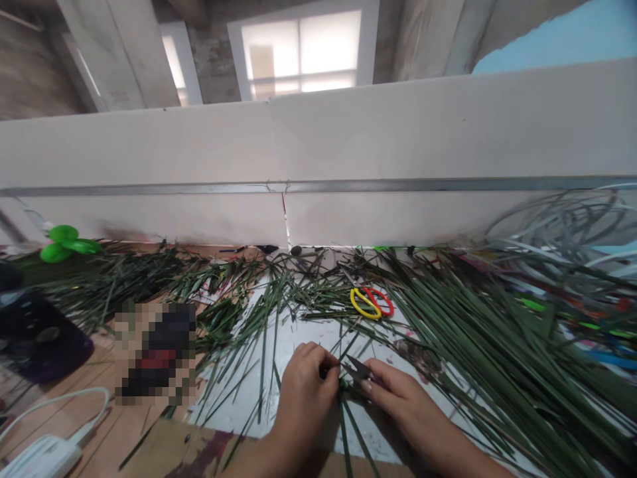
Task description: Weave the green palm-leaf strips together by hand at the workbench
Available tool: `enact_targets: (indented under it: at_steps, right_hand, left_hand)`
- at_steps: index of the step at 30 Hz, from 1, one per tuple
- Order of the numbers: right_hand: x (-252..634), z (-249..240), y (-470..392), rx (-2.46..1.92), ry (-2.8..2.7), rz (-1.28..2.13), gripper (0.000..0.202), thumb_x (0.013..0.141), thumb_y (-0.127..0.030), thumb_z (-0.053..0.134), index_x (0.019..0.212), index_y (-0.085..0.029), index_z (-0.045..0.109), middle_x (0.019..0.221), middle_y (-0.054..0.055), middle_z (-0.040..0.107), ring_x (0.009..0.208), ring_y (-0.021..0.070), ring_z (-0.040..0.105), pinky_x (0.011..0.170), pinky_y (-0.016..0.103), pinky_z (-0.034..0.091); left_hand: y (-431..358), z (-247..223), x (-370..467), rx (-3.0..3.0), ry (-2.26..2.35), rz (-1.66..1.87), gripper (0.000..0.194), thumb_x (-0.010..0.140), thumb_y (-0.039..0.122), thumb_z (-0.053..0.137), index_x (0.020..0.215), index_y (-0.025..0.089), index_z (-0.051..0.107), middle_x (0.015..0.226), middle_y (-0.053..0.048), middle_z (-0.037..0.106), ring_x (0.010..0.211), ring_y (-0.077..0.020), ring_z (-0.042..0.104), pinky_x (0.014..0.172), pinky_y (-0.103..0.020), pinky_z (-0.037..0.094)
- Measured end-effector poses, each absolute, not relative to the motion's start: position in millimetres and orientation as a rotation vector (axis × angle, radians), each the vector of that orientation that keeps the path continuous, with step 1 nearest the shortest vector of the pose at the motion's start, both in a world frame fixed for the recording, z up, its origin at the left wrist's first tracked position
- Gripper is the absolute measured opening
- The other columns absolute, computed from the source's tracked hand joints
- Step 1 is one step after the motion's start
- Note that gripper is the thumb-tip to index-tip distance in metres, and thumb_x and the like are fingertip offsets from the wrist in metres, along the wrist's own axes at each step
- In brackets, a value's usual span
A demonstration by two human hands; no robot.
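My left hand [309, 385] is closed, pinching several narrow green leaf strips [344, 428] that stick out above and below the fingers. Much of what it grips is hidden behind the fingers and thumb. Close on its right, my right hand [401, 395] is wrapped around small dark snips [359, 370]. Their pointed blades face left, towards the strips, and look slightly apart; whether they touch a strip I cannot tell. Both hands are over a white board [219, 401] strewn with cut leaf pieces. Beyond them lie scissors [365, 304] with one yellow and one red handle loop.
Long green leaves [478, 338] are heaped at the right, with coiled pale tubing [572, 219] behind. A dark container [40, 332], a white power strip [44, 458] and a green balloon-like object [67, 243] stand left. A white partition [348, 139] closes off the back.
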State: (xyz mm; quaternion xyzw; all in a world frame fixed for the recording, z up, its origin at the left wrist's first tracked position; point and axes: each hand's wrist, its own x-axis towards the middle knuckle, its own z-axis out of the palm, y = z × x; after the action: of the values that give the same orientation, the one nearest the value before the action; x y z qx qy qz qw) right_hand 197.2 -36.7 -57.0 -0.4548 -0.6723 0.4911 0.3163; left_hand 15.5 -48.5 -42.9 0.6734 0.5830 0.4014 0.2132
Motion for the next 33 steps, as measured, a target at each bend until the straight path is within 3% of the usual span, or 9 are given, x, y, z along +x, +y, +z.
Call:
enact_targets:
  at_steps: [17,33]
  right_hand:
    - [195,-58,-34,-1.164,-1.637,1.338,0.018,0.086,-0.034,0.054,0.079,-0.018,0.058,0.078,0.001,0.056,0.076,0.0191,0.048,0.068,0.029,0.038]
    - [196,-68,-25,-1.133,-1.452,1.399,0.016,0.083,-0.032,0.058,0.075,-0.020,0.051,0.066,-0.005,0.044,0.061,0.0129,0.038,0.054,0.025,0.030]
  left_hand:
    - [-54,-43,24,1.868,1.623,1.057,0.015,0.078,0.009,0.054,0.069,0.020,0.060,0.080,-0.004,0.064,0.085,-0.0220,0.059,0.076,-0.033,0.041]
    - [-53,-45,22,1.887,1.624,1.028,0.013,0.078,0.011,0.052,0.069,0.020,0.056,0.077,-0.003,0.061,0.080,-0.0218,0.057,0.072,-0.033,0.039]
